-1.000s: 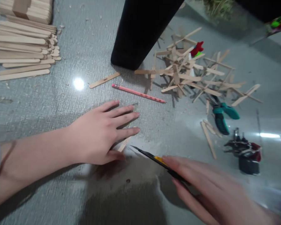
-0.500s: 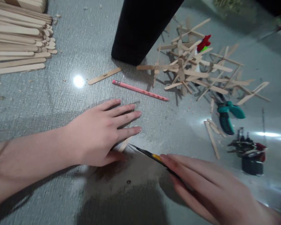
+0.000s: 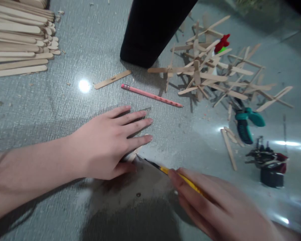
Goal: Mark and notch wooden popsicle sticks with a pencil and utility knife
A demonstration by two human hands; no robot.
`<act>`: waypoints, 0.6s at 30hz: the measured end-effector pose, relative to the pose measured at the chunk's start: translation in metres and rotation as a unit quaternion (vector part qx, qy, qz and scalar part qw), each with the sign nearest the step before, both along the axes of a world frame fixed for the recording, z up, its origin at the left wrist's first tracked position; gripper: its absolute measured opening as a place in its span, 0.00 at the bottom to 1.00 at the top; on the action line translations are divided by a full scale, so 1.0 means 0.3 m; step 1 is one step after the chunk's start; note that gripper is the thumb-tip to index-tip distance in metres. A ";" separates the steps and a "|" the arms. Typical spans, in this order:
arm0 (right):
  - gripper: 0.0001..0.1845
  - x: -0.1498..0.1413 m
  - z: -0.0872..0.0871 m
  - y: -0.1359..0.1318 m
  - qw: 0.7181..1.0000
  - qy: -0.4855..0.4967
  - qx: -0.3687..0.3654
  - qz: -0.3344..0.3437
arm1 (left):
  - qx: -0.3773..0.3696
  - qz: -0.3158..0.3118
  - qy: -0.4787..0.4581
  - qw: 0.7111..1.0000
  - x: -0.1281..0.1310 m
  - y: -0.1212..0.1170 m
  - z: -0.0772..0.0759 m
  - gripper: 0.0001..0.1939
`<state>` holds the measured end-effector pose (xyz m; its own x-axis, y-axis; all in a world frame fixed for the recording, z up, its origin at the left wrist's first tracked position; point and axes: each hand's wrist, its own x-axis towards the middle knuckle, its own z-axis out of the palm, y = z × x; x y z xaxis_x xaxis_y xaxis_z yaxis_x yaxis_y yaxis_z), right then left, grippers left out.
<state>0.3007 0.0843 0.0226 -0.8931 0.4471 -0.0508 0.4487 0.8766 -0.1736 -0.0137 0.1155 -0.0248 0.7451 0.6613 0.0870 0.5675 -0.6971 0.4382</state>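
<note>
Knife's (image 3: 190,183) in the right hand (image 3: 220,204); pliers (image 3: 243,130) ahead of that grip, then crossed sticks (image 3: 213,77). Pencil's (image 3: 153,96) past the left hand (image 3: 110,140), stick pile (image 3: 17,45) further left. Clips (image 3: 272,175), I think, ahead-right.

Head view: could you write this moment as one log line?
left hand: spread, partly covering craft stick | right hand: gripping yellow-and-black knife, tip at stick | nearby: pink pencil, teal-handled pliers

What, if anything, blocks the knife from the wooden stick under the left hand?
Nothing visible: the knife in the right hand has its tip at the wooden stick, where it shows from under the left hand.
</note>
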 end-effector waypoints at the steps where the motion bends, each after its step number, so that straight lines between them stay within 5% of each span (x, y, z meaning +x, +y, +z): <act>1: 0.23 0.002 -0.004 -0.009 1.000 0.000 -0.001 0.001 | -0.003 0.002 -0.001 1.000 0.001 -0.001 0.004 0.34; 18: 0.18 -0.070 0.033 -0.029 0.998 0.000 0.051 -0.040 | -0.018 0.007 -0.003 1.000 0.001 0.006 0.006 0.31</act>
